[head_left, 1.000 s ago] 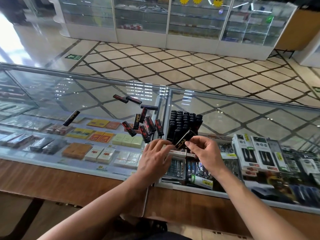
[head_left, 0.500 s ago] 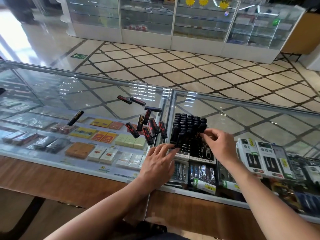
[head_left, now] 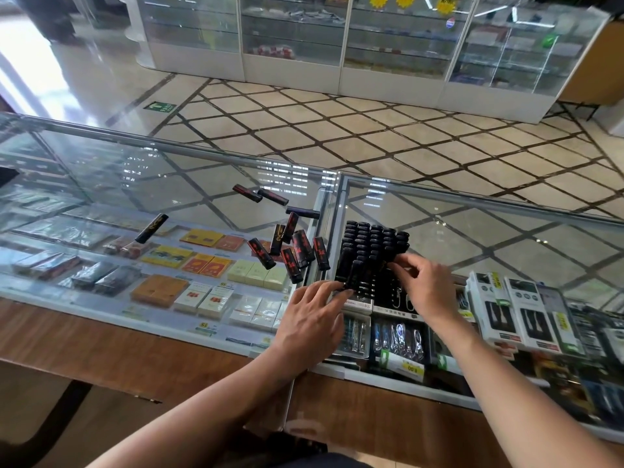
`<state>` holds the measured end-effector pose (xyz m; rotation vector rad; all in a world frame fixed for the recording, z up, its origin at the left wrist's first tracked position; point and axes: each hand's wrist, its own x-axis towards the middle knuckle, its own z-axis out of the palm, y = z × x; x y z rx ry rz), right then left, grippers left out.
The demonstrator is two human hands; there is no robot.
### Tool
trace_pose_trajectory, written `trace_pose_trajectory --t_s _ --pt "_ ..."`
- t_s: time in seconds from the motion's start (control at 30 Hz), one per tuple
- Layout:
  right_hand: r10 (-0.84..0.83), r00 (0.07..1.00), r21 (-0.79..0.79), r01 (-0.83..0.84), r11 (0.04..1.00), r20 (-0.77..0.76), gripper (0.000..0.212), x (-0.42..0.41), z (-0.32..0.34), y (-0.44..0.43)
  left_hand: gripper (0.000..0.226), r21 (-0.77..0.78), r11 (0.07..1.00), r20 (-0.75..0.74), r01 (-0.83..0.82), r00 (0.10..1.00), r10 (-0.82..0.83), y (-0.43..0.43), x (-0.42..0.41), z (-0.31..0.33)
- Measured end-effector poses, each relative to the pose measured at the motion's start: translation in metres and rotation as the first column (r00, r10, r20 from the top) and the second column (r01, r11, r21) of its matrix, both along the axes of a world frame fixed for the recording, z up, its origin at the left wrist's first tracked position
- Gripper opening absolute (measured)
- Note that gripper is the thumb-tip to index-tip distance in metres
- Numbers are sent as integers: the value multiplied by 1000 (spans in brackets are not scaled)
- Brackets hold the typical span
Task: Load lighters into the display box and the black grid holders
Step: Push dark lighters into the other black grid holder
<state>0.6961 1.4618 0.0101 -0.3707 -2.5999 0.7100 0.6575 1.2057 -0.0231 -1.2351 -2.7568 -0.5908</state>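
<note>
On the glass counter [head_left: 202, 197], the left hand [head_left: 314, 319], fingers straight, braces the grid holder [head_left: 368, 285] at twelve o'clock, where a nudge from the right hand [head_left: 422, 285], grip unclear, could topple its lighters [head_left: 371, 244].

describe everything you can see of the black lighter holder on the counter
The holder is a black block packed with upright black lighters in tidy rows, mostly their rounded tops showing. It stands on the glass counter, just right of the metal seam. Fingertips of the left hand touch its near left corner; bent fingers of the right hand rest on its near right side.

Shop; glass display counter [head_left: 202, 184] w/ goods
</note>
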Motion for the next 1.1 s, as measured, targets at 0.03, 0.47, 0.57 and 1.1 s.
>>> trace_pose_trajectory --t_s 0.03,0.47,0.57,1.1 --pt "8 1000 -5 -8 1000 -3 26 1 0 -1 54 2 1000 -1 0 1000 0 0 0 0" --pt "-23 1000 -105 25 994 18 18 1 -1 -6 52 12 1000 -9 3 1000 -3 0 0 3" --pt "-63 997 -163 57 985 -36 22 6 0 -14 53 10 1000 -11 7 1000 -6 -1 0 2" --pt "-5 999 -24 4 1000 -40 10 37 -24 -55 40 66 996 2 63 998 -64 -8 -19 14"
